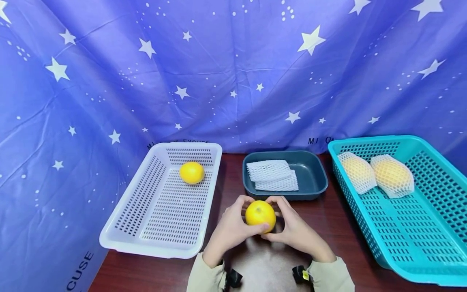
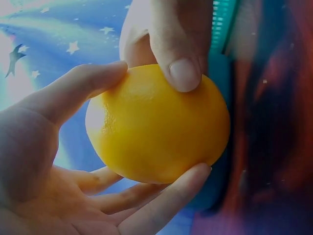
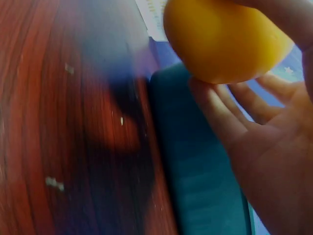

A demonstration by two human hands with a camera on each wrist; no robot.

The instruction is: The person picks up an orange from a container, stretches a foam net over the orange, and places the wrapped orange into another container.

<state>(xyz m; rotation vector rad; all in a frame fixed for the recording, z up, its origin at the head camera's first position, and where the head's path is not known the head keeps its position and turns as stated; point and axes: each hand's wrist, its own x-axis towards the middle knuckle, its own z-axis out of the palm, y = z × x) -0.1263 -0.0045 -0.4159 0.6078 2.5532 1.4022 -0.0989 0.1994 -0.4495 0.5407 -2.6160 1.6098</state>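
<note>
A round yellow citrus fruit (image 1: 260, 215) is held up between both hands, in front of the dark teal tray. My left hand (image 1: 231, 225) grips it from the left with thumb and curved fingers; in the left wrist view its thumb (image 2: 83, 88) lies along one side and the fingertips meet the opposite side. From the right, my right hand (image 1: 297, 229) grips the same fruit, its thumb pressing on the peel in the left wrist view. White foam net sleeves (image 1: 273, 174) lie flat in the tray (image 1: 311, 178), just beyond the fingers.
On the left stands a white perforated basket (image 1: 125, 243) with another yellow citrus fruit (image 1: 191, 172) in it. A teal basket (image 1: 408, 231) on the right holds two fruits (image 1: 392, 175) in foam nets. Behind the dark red wooden table (image 1: 153, 271) hangs a blue star-patterned cloth (image 1: 219, 61).
</note>
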